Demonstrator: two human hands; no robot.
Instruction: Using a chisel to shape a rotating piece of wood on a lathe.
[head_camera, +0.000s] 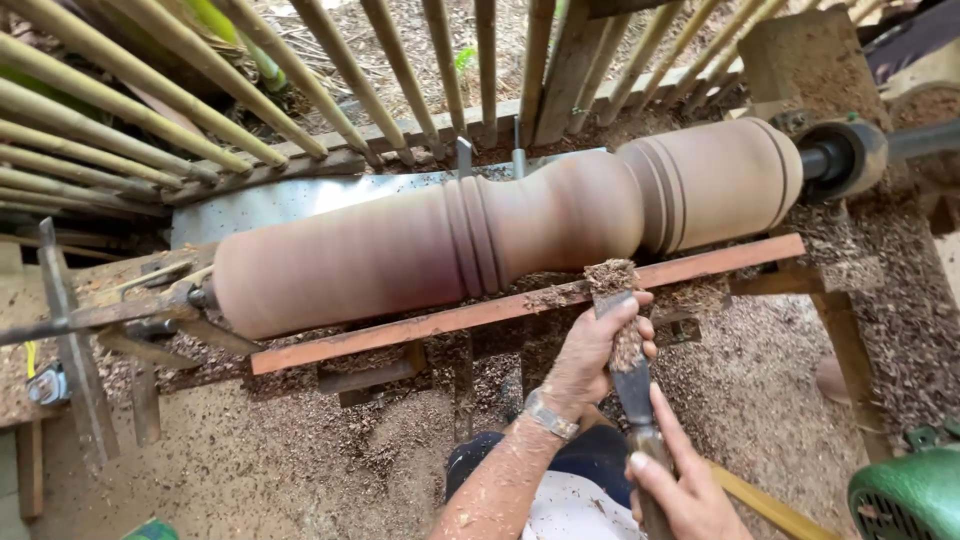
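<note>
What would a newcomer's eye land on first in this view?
The big turned wooden spindle, grooved and waisted, lies across the lathe mid-frame. Below it, the left hand presses a shavings-covered chisel onto the long tool rest, while the right hand grips its handle near the bottom edge. Sawdust blankets the ground.

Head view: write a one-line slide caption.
Both hands, left and right, steady a chisel on the tool rest against a turned wooden spindle.

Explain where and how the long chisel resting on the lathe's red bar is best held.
Hold the chisel with two hands from the near side: the right hand round the handle end, and the left hand over the flat blade by the red bar. It is long, and its tip meets the wooden piece.
</note>
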